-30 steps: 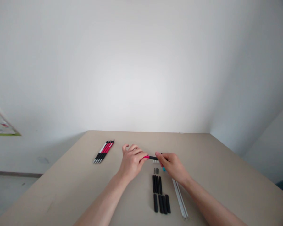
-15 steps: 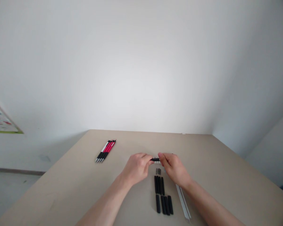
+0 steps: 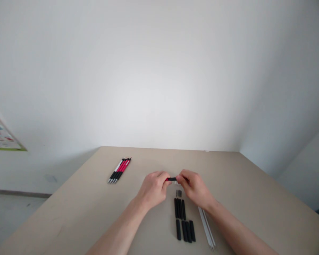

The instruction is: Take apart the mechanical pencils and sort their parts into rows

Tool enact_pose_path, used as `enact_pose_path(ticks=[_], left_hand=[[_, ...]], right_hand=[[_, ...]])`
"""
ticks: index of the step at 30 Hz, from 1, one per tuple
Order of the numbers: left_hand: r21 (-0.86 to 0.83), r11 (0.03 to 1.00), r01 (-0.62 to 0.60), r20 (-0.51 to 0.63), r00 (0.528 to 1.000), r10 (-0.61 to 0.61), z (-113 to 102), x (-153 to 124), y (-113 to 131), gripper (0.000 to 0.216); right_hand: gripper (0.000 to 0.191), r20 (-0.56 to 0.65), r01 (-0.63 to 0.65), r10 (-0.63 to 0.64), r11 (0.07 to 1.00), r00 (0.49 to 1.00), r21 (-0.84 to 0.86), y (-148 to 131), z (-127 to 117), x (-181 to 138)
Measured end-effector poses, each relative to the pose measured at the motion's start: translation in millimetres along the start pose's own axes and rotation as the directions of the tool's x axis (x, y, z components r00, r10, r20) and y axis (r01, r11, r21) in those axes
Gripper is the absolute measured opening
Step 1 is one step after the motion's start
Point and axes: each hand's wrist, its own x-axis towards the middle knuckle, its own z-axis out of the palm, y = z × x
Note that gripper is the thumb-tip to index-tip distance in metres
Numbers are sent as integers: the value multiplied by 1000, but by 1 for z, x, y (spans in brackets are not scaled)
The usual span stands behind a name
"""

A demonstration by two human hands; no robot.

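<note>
My left hand (image 3: 153,187) pinches the red end of a pen (image 3: 172,179), whose black grip part runs to the right. On that black end, my right hand (image 3: 196,188) has its thumb and fingers closed. The pen is held roughly level above the table, its two ends hidden inside the fingers. Just behind and below it, small white pieces (image 3: 176,183) are partly covered. Nearer me lie small springs (image 3: 179,193), then a row of black pen barrels (image 3: 179,209) and another of black grips (image 3: 185,231). White refills (image 3: 207,228) lie beside my right forearm.
Several red, white and black pens (image 3: 119,170) lie side by side on the left part of the beige table (image 3: 82,209). A white wall (image 3: 159,78) rises behind the table's far edge. A picture poster (image 3: 2,136) hangs at far left.
Both hands have shifted slightly, the right one a little to the left. A bit of red on the pen now shows at my left fingertips, where only black showed before.
</note>
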Motion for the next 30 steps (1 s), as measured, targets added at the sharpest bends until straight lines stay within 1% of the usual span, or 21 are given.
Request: enact_pose_path(ticks=[2,4,7,10,13,16,19,21,24,27,30], left_hand=[[-47,999,-12,-46,999,10,1,1,0,10],[-79,996,-38,-78,996,32,3,2,0,11],[-100,993,-54,-98,994,44,5,2,0,13],[-94,994,-47,-61,997,41,6,2,0,16],[-65,996,-59,11,998,60,5,1,0,20],[-38,998,-45,76,996,48,3,0,2,17],[-55,998,-7,118,993,14,0,0,4,14],[-66,998,1,144,990,8,-2,0,5,15],[-59,998,-4,134,991,12,-3,1,6,18],[-102,995,5,80,997,3,-3,1,5,10],[-139,990,18,83,996,-7,-1,1,4,9]], right_hand=[[40,43,-80,79,996,996,46,2,0,0],[44,75,-126,119,988,990,84,4,-1,0],[44,59,-123,118,987,991,102,4,-1,-2],[41,22,-91,90,994,996,65,2,-1,-3],[38,5,-46,46,999,999,15,-2,-2,-3],[35,12,23,-23,999,1000,-29,-2,-4,-3],[33,46,146,-143,987,989,-61,2,-9,-2],[33,79,243,-237,966,968,-86,5,-12,-1],[34,121,327,-312,937,942,-126,10,-15,1],[32,116,327,-312,934,943,-145,13,-17,1],[29,104,332,-320,933,942,-135,16,-16,2]])
